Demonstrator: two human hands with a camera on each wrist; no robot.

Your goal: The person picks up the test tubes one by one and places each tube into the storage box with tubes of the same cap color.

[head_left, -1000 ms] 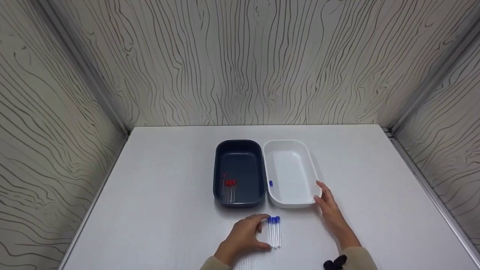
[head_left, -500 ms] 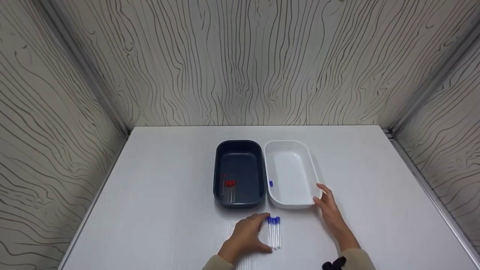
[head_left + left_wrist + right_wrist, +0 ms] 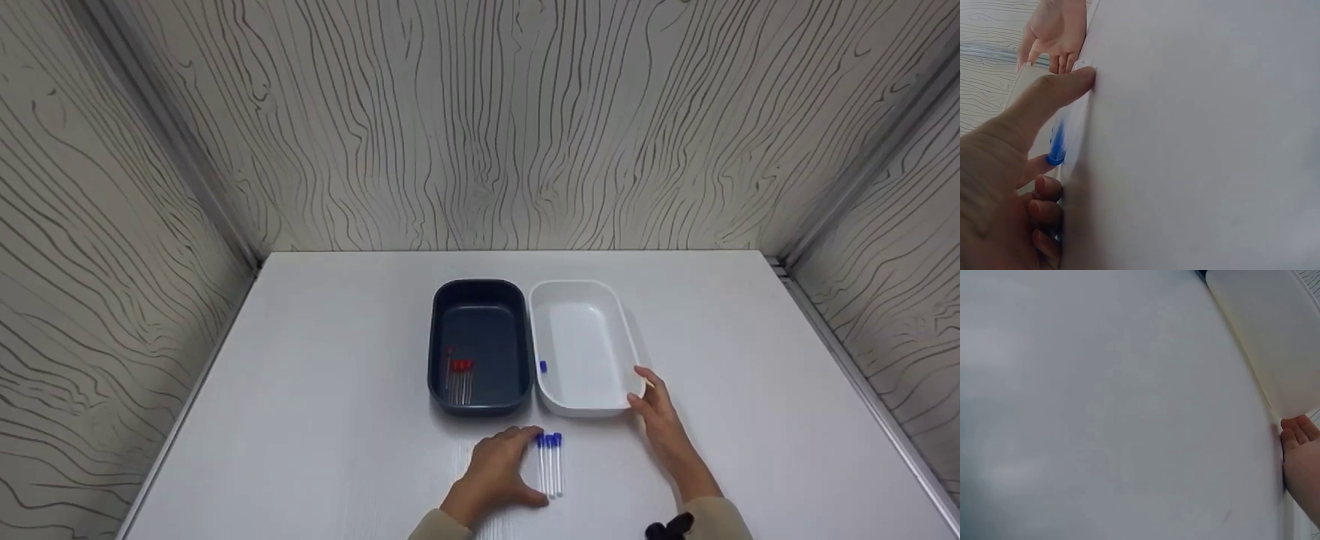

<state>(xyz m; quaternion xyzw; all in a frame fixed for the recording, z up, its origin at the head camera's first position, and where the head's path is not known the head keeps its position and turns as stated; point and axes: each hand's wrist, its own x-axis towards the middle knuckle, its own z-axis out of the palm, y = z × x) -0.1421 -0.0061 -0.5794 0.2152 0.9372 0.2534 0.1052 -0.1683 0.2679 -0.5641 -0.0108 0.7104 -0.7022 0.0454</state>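
Several clear test tubes point(image 3: 550, 465) with blue caps lie side by side on the white table. My left hand point(image 3: 491, 472) is at their left side, index finger at the capped end and thumb at the bare end. The left wrist view shows this hand's thumb and index finger spanning a test tube point(image 3: 1058, 138) lengthwise, holding it by its ends. My right hand point(image 3: 660, 420) grips the near right corner of the white tray point(image 3: 589, 411), thumb and fingers at its rim. Inside that tray, a blue cap point(image 3: 544, 367) shows by the left wall.
A dark blue tray point(image 3: 480, 409) stands against the white tray's left side. Several red-capped tubes point(image 3: 460, 382) lie in its near left part. Wood-patterned panels point(image 3: 480, 150) rise behind the table and along both sides.
My left thumb has shifted slightly to the right and nearer to me, by the lower ends of the blue-capped tubes. My right hand stays at the white tray's corner.
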